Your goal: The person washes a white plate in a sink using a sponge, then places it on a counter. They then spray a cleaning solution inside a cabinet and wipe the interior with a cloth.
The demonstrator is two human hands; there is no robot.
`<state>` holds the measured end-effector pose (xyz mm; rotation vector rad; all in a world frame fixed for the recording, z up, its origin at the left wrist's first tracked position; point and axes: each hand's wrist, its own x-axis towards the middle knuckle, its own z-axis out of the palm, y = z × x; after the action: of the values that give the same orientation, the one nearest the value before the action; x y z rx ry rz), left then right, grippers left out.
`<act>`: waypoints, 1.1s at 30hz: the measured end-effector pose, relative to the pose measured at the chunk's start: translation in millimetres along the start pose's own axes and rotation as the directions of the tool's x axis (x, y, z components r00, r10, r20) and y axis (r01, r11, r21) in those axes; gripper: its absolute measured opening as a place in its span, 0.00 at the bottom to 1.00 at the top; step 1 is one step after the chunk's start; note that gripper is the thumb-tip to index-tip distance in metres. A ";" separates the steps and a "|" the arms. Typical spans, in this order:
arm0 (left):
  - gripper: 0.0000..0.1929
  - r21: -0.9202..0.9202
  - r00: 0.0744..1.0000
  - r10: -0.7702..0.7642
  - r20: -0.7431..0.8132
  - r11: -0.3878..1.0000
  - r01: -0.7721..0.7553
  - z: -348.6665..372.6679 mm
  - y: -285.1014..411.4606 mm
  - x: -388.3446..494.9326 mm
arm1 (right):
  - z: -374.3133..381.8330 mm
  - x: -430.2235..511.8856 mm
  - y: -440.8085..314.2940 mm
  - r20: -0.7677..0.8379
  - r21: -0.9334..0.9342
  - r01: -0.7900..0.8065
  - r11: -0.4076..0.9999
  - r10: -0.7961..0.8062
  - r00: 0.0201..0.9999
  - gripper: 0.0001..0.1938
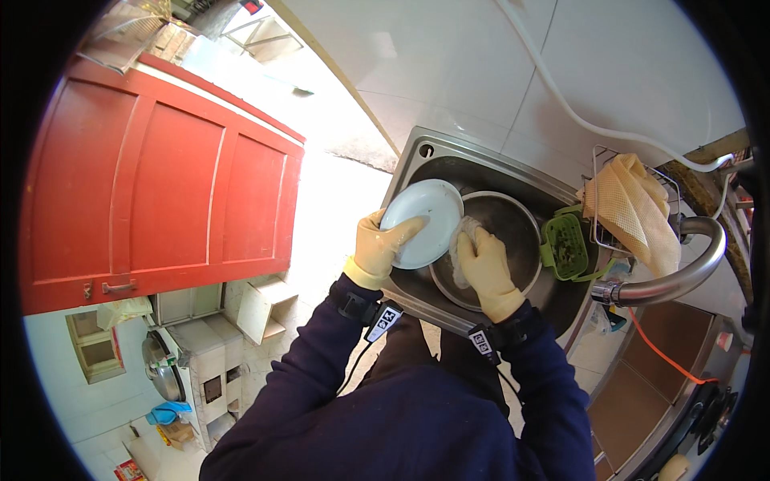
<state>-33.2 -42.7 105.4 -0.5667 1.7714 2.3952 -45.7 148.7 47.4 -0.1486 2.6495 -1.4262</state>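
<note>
My left hand (380,243), in a pale yellow rubber glove, grips a white plate (430,219) by its left edge, thumb over the inner face. Small dark specks show on the plate. My right hand (486,264), gloved the same way, holds a whitish wet cloth (462,252) at the plate's right edge. Both hands are over a stainless steel sink (499,157). Below them in the basin stands a round metal pan (523,240), partly hidden by the plate, the cloth and my right hand. Right of the pan sits a green plastic strainer basket (566,246) with dark scraps inside.
A curved metal faucet (680,288) reaches in at the sink's right. Beside it a wire rack (631,246) carries a yellow cloth (631,204). A white hose (565,108) runs along the tiled wall. A red panelled door (174,186) stands at the left.
</note>
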 end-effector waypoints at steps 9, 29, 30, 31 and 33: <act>0.16 -0.427 0.967 -0.095 -0.235 0.904 -0.015 7.9 -37.4 11.9 | 15.1 -16.7 -24.0 -0.128 -0.081 0.200 0.976 -0.209 0.969 0.10; 0.16 -0.236 0.985 -0.115 -0.131 0.968 0.082 -16.8 -61.6 -19.9 | 13.4 13.9 73.2 0.163 -0.224 0.050 0.973 -0.013 0.987 0.14; 0.16 -0.273 0.984 -0.105 -0.144 0.960 0.063 -22.0 -61.5 -19.4 | 15.1 7.5 91.0 0.233 -0.309 0.028 0.951 0.048 0.971 0.15; 0.16 -0.316 0.986 -0.083 -0.147 0.948 0.032 -27.0 -61.9 -19.5 | 20.0 -0.6 107.2 0.282 -0.363 0.056 0.930 0.052 0.958 0.16; 0.20 0.448 0.955 0.284 -0.080 0.866 -0.220 -39.6 -62.6 -21.9 | 32.1 -12.3 134.9 0.353 -0.477 0.072 0.876 0.117 0.928 0.20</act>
<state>15.2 -57.4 47.1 -0.4810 2.4880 2.0251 -31.9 198.1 -82.0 -0.3920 2.5980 -0.6089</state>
